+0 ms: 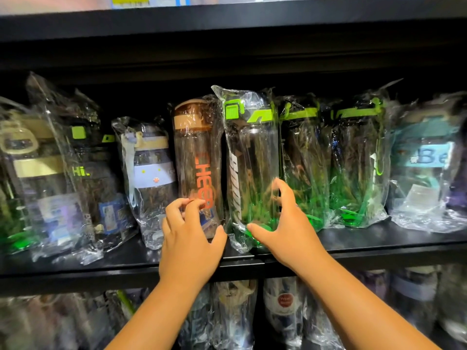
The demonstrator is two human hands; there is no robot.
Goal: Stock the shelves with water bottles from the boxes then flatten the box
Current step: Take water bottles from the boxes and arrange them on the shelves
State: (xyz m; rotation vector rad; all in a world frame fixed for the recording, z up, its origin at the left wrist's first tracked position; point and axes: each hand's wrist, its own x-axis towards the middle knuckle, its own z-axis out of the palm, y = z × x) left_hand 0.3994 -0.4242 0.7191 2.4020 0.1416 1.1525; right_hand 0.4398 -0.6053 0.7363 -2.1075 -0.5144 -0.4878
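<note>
An orange-lidded bottle [195, 157] with "CHEER" lettering stands wrapped in clear plastic mid-shelf. My left hand [188, 238] grips its lower part, fingers curled on the front and thumb at the right of its base. Right beside it stands a green-lidded clear bottle [249, 152] in a plastic bag. My right hand [283, 223] holds that bottle low down, thumb across the front of the base and fingers curved round its right side. Both bottles rest upright on the black shelf [379, 238].
More wrapped bottles fill the row: beige and purple ones [149, 173] at left, two green ones [353, 160] at right, a teal one [424, 168] at far right. The shelf above [227, 24] overhangs closely. A lower shelf holds several bagged bottles [283, 311].
</note>
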